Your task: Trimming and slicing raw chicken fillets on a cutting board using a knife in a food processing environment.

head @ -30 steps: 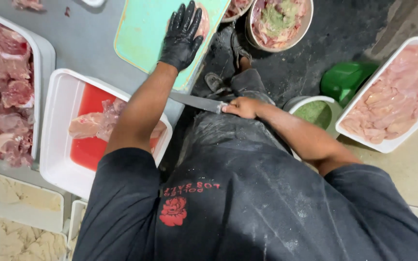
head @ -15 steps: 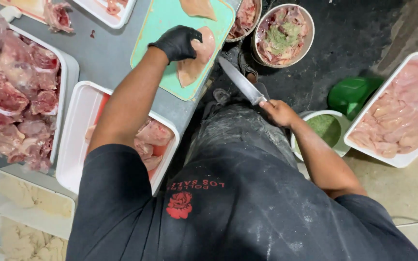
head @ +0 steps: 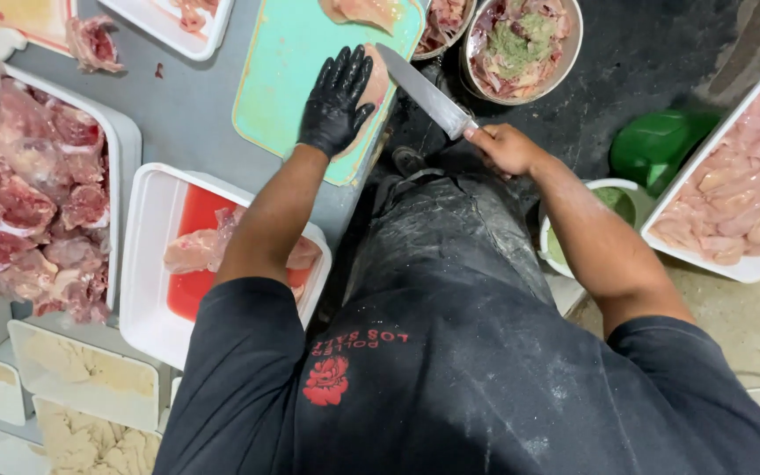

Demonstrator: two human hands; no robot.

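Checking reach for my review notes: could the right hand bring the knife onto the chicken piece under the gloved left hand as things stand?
Probably yes. The right hand holds the knife, its tip already beside the chicken piece that the left hand pins on the green cutting board; nothing lies between.

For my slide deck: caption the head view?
Gloved left hand pins chicken piece on cutting board; right hand brings knife.

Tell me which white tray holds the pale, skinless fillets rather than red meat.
The white tray on the floor at far right. Its pieces are uniformly pale pink; the table trays hold darker red cuts.
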